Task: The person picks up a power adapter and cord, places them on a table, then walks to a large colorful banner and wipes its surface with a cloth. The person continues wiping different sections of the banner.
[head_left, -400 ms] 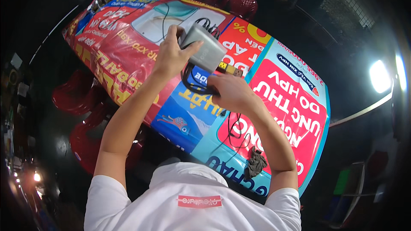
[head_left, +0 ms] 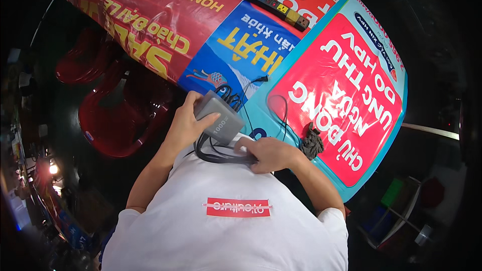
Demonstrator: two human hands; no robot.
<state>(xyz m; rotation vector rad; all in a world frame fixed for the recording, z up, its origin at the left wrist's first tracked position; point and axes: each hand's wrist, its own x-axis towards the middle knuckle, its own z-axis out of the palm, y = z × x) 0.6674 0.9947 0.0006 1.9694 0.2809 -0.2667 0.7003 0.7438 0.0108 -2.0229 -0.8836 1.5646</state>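
Note:
A flat grey box-shaped electrical device (head_left: 227,115) is in my left hand (head_left: 182,126), close in front of my chest. My fingers wrap its left side, with the thumb across its face. Thin black cords (head_left: 232,98) bunch up at the device's far end. Below it, a looped black cable (head_left: 218,159) hangs against my white shirt. My right hand (head_left: 273,153) is closed on that cable at the right end of the loop; the fingertips are partly hidden behind the cable and the device.
A long black power strip (head_left: 266,2) lies across the banner-covered table (head_left: 281,83). Near the table's front edge are a crumpled dark cloth (head_left: 312,141) and a thin black wire (head_left: 285,115). Dark red plastic chairs (head_left: 108,120) stand at the left.
Both hands have come down and nearer to my body, bringing the device and cable from above the table to my chest. The view has tilted down, and the power strip now shows fully.

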